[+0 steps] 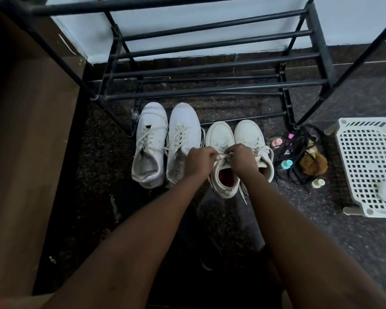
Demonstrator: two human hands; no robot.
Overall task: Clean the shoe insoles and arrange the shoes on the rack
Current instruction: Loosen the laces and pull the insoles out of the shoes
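Head view: near, on the dark floor point(232, 219), the left hand point(198, 161) and right hand point(241, 160) sit close together, each pinching a lace point(223, 155) over a white shoe point(220, 136) with a red insole point(226, 177). Just left stands a second white pair point(165, 134). Farther off, the black rack point(210, 92) stands against the pale wall point(187, 16).

Both forearms bare, stretched fwd & down, converging twd the middle. L hand point(198, 161) & R hand point(241, 159) sit close together, knuckles up, fingers curled. Each pinches a bit of shoelace point(223, 155) btwn thumb & fingertips. Hands nearly touch; wrists roughly straight.
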